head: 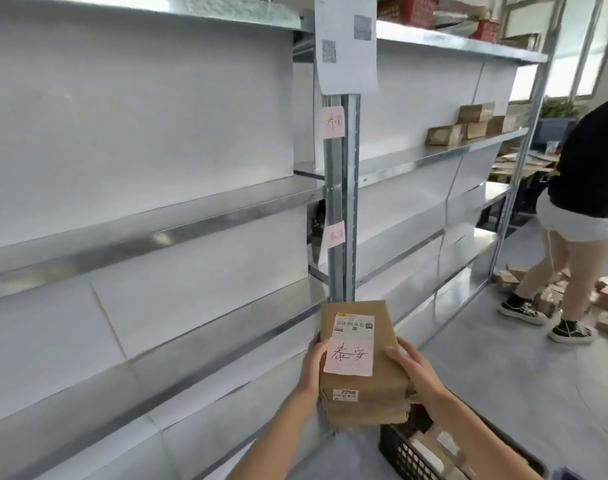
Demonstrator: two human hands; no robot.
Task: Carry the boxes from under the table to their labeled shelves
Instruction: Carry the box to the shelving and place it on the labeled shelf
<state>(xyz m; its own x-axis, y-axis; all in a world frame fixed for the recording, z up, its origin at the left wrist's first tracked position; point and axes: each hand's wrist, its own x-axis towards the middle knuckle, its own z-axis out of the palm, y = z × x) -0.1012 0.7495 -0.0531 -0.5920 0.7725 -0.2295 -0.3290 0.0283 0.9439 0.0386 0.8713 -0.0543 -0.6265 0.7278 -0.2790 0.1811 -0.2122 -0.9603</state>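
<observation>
Matt brown cardboard box (361,355), shiny galvanised metal shelves (178,220)

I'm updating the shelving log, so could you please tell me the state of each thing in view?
Top box: held level between both hands, pink note on top.
Lower box: stacked under the top box.
Left hand: gripping the stack's left side.
Right hand: gripping the stack's right side.
Crate: on the floor, holding parcels.
Middle right shelf: a few boxes at its far end.
Post notes: stuck on the upright.
</observation>
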